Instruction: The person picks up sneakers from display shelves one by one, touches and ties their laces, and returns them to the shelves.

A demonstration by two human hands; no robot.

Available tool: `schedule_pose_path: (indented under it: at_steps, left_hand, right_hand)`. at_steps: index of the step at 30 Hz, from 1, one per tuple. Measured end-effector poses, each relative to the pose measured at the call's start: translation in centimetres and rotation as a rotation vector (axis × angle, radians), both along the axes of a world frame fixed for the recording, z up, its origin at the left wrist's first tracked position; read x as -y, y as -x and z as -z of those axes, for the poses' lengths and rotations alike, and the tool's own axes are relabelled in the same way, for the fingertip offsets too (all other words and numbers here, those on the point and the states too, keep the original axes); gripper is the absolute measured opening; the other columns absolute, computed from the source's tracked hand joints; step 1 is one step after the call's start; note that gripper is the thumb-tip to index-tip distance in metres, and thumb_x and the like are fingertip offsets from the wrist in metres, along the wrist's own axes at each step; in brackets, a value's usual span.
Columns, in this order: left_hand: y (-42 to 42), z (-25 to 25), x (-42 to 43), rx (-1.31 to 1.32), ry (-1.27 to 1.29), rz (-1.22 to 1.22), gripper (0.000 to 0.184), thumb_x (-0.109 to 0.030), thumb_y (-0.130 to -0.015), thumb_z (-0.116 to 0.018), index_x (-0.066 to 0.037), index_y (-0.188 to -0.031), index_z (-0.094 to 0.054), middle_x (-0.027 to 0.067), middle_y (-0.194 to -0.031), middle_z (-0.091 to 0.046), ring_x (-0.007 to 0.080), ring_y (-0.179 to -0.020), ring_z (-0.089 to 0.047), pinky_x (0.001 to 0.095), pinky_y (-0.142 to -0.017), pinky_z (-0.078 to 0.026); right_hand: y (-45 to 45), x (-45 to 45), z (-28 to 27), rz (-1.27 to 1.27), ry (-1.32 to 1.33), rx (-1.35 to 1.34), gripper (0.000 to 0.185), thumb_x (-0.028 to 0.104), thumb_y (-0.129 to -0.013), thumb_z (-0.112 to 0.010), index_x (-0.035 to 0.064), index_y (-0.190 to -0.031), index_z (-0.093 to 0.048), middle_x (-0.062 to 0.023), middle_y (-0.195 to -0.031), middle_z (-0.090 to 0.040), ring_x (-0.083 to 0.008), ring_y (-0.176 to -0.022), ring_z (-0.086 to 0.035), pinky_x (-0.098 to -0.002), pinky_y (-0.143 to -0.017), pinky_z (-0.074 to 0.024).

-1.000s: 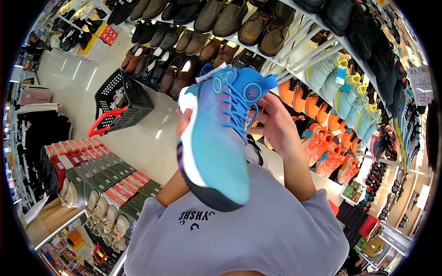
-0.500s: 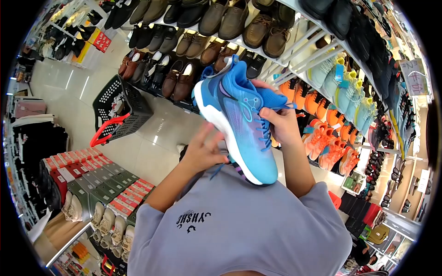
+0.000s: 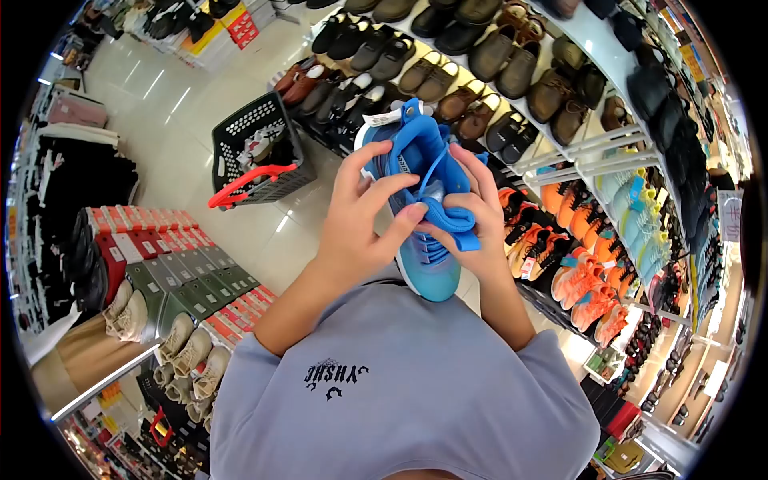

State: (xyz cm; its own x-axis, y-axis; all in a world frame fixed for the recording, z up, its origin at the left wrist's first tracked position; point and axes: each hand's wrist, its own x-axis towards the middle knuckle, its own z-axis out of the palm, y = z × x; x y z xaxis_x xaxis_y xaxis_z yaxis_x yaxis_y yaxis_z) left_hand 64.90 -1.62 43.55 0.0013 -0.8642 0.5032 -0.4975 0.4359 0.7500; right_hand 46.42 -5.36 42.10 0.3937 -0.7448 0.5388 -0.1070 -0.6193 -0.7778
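A blue sneaker (image 3: 432, 276) with a turquoise toe is held up before my chest, its opening facing me and its toe pointing down. My left hand (image 3: 360, 212) grips the collar on the left side, its fingertips at the rim and thumb near the laces. On the right side, my right hand (image 3: 476, 212) holds the shoe's tongue, which is folded down over the laces. A white tag (image 3: 382, 118) sticks out at the heel. The inside of the shoe shows partly between my hands.
A black basket (image 3: 276, 184) with a red handle stands on the floor at the left. Shoe boxes (image 3: 188, 272) are stacked at lower left, beige shoes (image 3: 192, 352) beside them. Shelves of dark shoes (image 3: 512, 60) run along the top, with orange sneakers (image 3: 580, 280) at the right.
The sneaker has turned so its opening faces me. My left hand has moved from beside the shoe onto its collar; the tongue is now folded down. The view has shifted.
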Motion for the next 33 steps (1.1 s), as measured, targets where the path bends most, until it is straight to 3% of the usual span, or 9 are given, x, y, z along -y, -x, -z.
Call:
schedule_pose_path:
  at_steps: [3,5,10,17,18,24,28,30,33]
  left_hand:
    - [-3.2,0.1,-0.9,-0.077,-0.134,-0.041,0.024,-0.021,-0.081,-0.067,-0.006,-0.100,-0.067,0.0195,-0.121,-0.045,0.0354,-0.112,-0.045,0.0403,-0.094,-0.038]
    - [-5.8,0.6,-0.8,-0.084,-0.478,-0.033,0.024,-0.022,-0.087,-0.063,-0.002,-0.100,-0.067,0.0159,-0.128,-0.041,0.0297,-0.118,-0.044,0.0381,-0.099,-0.037]
    - [-11.4,1.9,-0.6,-0.119,-0.601,0.082,0.022,-0.017,-0.090,-0.055,-0.001,-0.098,-0.066,0.0167,-0.139,-0.036,0.0298,-0.125,-0.040,0.0376,-0.102,-0.034]
    - [-14.2,5.0,-4.5,-0.328,-0.368,-0.201,0.010,-0.007,-0.090,-0.053,0.002,-0.090,-0.058,0.0181,-0.138,-0.040,0.0319,-0.126,-0.041,0.0368,-0.103,-0.033]
    - [-14.4,6.1,-4.8,-0.257,-0.257,-0.323,0.014,-0.012,-0.090,-0.053,0.000,-0.089,-0.058,0.0190,-0.129,-0.046,0.0339,-0.112,-0.052,0.0375,-0.092,-0.042]
    - [-16.8,6.6,-6.0,-0.084,-0.089,-0.603,0.012,-0.010,-0.092,-0.050,0.000,-0.093,-0.057,0.0148,-0.108,-0.056,0.0301,-0.091,-0.059,0.0343,-0.078,-0.048]
    - [-19.4,7.1,-5.1,0.038,-0.264,-0.659,0.011,-0.009,-0.092,-0.050,0.000,-0.094,-0.057,0.0129,-0.093,-0.060,0.0278,-0.083,-0.060,0.0336,-0.074,-0.048]
    - [-20.6,6.9,-4.2,-0.412,-0.369,-0.648,0.011,-0.008,-0.092,-0.050,0.000,-0.092,-0.057,0.0116,-0.081,-0.059,0.0271,-0.080,-0.060,0.0328,-0.074,-0.048]
    - [-22.9,6.4,-3.5,-0.383,-0.271,-0.519,0.012,-0.009,-0.091,-0.051,0.000,-0.088,-0.058,0.0131,-0.091,-0.058,0.0283,-0.089,-0.061,0.0342,-0.078,-0.047]
  right_hand:
    - [-3.8,-0.7,0.4,0.029,-0.031,-0.074,0.035,0.014,-0.064,-0.085,0.0014,-0.084,-0.059,-0.0220,-0.133,-0.044,-0.0363,-0.117,-0.052,-0.0403,-0.094,-0.0444]
    - [-6.2,-1.5,0.5,0.023,-0.180,-0.106,0.034,0.014,-0.065,-0.084,0.0003,-0.085,-0.060,-0.0194,-0.129,-0.049,-0.0319,-0.114,-0.055,-0.0382,-0.092,-0.0453]
    - [-11.2,-1.7,0.9,-0.065,-0.434,-0.156,0.030,0.015,-0.068,-0.082,0.0005,-0.086,-0.062,-0.0148,-0.125,-0.053,-0.0266,-0.109,-0.056,-0.0356,-0.086,-0.0473]
    - [-16.0,-0.5,3.7,-0.442,-0.755,-0.249,0.033,0.024,-0.079,-0.074,-0.0008,-0.099,-0.062,-0.0131,-0.134,-0.045,-0.0221,-0.119,-0.048,-0.0344,-0.097,-0.0392]
    - [-16.8,-0.2,4.0,-0.482,-0.785,-0.255,0.035,0.025,-0.081,-0.072,-0.0013,-0.101,-0.062,-0.0131,-0.135,-0.044,-0.0224,-0.119,-0.048,-0.0345,-0.098,-0.0382]
    - [-21.7,1.2,5.0,-0.601,-0.821,-0.317,0.039,0.029,-0.085,-0.067,-0.0030,-0.106,-0.060,-0.0158,-0.136,-0.043,-0.0260,-0.122,-0.046,-0.0355,-0.101,-0.0357]
    - [-24.2,3.1,5.3,-0.640,-0.747,-0.356,0.041,0.031,-0.086,-0.066,-0.0031,-0.107,-0.059,-0.0189,-0.137,-0.041,-0.0281,-0.123,-0.045,-0.0354,-0.101,-0.0356]
    - [-25.5,4.3,6.6,-0.624,-0.747,-0.311,0.043,0.032,-0.087,-0.065,-0.0032,-0.111,-0.058,-0.0172,-0.132,-0.045,-0.0247,-0.118,-0.049,-0.0336,-0.098,-0.0388]
    - [-27.7,5.8,6.4,-0.609,-1.013,-0.202,0.046,0.032,-0.089,-0.063,-0.0040,-0.116,-0.055,-0.0134,-0.125,-0.049,-0.0193,-0.111,-0.052,-0.0305,-0.093,-0.0424]
